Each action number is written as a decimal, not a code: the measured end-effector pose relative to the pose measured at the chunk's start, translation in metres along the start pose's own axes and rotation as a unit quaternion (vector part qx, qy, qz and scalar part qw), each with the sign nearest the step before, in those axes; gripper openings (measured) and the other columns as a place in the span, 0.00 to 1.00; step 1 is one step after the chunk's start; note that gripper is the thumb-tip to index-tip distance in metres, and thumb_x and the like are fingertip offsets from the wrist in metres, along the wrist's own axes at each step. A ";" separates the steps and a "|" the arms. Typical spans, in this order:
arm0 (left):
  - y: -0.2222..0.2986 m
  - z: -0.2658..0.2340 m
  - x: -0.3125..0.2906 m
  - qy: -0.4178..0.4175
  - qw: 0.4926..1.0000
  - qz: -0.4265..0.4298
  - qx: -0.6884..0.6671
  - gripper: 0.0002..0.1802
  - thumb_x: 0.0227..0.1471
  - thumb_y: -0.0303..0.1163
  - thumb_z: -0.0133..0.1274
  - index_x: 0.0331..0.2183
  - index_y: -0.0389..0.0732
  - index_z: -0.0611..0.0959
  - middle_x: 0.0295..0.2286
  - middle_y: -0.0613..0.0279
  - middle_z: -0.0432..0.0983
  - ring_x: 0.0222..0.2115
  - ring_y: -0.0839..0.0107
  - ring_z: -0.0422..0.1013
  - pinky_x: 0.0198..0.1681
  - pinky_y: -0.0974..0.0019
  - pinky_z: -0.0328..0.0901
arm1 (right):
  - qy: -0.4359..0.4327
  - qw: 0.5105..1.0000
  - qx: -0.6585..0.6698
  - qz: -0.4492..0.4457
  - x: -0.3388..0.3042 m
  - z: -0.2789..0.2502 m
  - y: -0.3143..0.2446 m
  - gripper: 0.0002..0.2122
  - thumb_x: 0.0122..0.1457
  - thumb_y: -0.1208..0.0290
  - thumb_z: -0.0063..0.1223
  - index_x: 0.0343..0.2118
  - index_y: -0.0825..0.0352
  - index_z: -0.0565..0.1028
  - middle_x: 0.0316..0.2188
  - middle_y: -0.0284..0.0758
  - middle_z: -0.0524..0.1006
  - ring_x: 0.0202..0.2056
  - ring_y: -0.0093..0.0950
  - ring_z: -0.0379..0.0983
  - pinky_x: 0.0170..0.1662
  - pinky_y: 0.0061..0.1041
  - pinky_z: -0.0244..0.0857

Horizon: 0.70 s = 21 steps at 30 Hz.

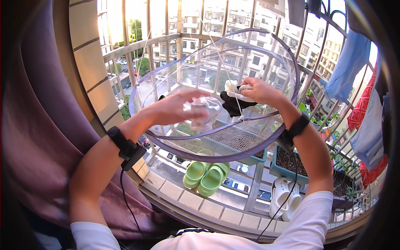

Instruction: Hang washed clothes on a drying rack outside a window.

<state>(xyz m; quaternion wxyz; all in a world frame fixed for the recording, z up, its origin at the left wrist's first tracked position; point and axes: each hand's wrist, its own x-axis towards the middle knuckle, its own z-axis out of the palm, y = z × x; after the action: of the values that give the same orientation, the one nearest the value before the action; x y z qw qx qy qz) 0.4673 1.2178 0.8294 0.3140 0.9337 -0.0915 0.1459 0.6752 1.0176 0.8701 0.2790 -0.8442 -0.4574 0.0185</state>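
Note:
A round mesh hanging dryer [212, 135] with a purple-grey rim hangs in front of me. My left hand [185, 107] is over its left part, smeared by motion, with thumb and fingers apart. Crumpled white cloth [207, 116] lies right beside those fingers, and its kind is unclear. On the right side of the net, my right hand [261, 91] pinches a small white cloth [233, 89], perhaps a sock. A black cloth [233, 104] hangs just below it, against the mesh. Another dark bit shows behind my left wrist, mostly hidden.
Metal balcony railings [166, 39] stand beyond the dryer. Green clogs [206, 175] and white clogs [285, 198] rest below it. Planters [287, 162] of soil sit at the right. Blue laundry [348, 66] hangs there, and a purple curtain [62, 137] covers the left.

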 end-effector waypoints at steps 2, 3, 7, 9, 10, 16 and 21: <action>0.013 0.004 0.003 -0.045 0.999 0.013 0.016 0.20 0.52 0.43 0.52 0.43 0.42 0.75 0.41 0.56 0.71 0.44 0.64 0.67 0.44 0.60 0.63 | -0.048 0.998 -0.002 0.036 0.003 -0.010 -0.006 0.16 0.49 0.65 0.51 0.39 0.70 0.71 0.32 0.42 0.75 0.35 0.31 0.71 0.37 0.28 0.64; 0.014 0.004 0.008 -0.091 0.993 0.002 0.078 0.16 0.51 0.41 0.53 0.38 0.41 0.77 0.40 0.55 0.71 0.43 0.63 0.67 0.44 0.60 0.63 | -0.032 0.995 0.088 0.018 0.005 -0.013 -0.006 0.15 0.51 0.65 0.52 0.39 0.68 0.70 0.26 0.34 0.72 0.26 0.22 0.66 0.28 0.20 0.60; 0.006 0.005 0.024 0.050 0.987 0.028 0.147 0.11 0.48 0.36 0.54 0.31 0.39 0.80 0.34 0.56 0.71 0.38 0.58 0.69 0.43 0.61 0.64 | 0.223 0.945 0.229 0.065 0.008 -0.019 -0.017 0.13 0.59 0.64 0.40 0.41 0.66 0.69 0.27 0.32 0.70 0.27 0.20 0.64 0.31 0.19 0.60; 0.006 -0.003 0.037 0.208 0.940 0.145 0.228 0.07 0.52 0.31 0.50 0.26 0.40 0.78 0.30 0.56 0.73 0.38 0.64 0.69 0.39 0.62 0.66 | 0.245 0.945 0.207 0.067 0.015 -0.024 -0.001 0.14 0.61 0.64 0.39 0.45 0.67 0.69 0.28 0.32 0.71 0.26 0.18 0.63 0.31 0.19 0.60; 0.007 -0.011 0.045 0.256 0.939 0.134 0.189 0.07 0.53 0.32 0.50 0.27 0.40 0.77 0.31 0.56 0.73 0.37 0.66 0.70 0.37 0.63 0.67 | 0.245 0.945 0.207 0.066 0.014 -0.020 0.000 0.14 0.61 0.64 0.39 0.45 0.67 0.69 0.28 0.32 0.71 0.26 0.18 0.63 0.31 0.19 0.60; 0.004 -0.018 0.080 0.370 0.929 0.001 -0.003 0.13 0.57 0.34 0.44 0.45 0.44 0.70 0.37 0.51 0.74 0.33 0.63 0.73 0.35 0.64 0.70 | 0.109 0.975 0.188 0.046 -0.002 -0.010 0.008 0.12 0.61 0.67 0.39 0.35 0.69 0.74 0.28 0.33 0.75 0.29 0.25 0.71 0.35 0.25 0.64; -0.015 -0.002 0.053 0.065 0.967 -0.122 0.216 0.31 0.55 0.45 0.45 0.55 0.37 0.61 0.51 0.41 0.62 0.53 0.52 0.60 0.55 0.57 0.54 | 0.300 0.910 -0.258 -0.122 -0.012 -0.005 0.032 0.07 0.55 0.72 0.43 0.32 0.66 0.75 0.25 0.42 0.76 0.31 0.44 0.73 0.37 0.40 0.66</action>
<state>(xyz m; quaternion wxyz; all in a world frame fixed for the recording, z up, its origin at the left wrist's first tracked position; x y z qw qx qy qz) 0.5210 1.2270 0.8402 0.1252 0.9720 0.0772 0.1835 0.6944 0.9925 0.8561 0.1753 -0.7899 -0.4408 -0.3887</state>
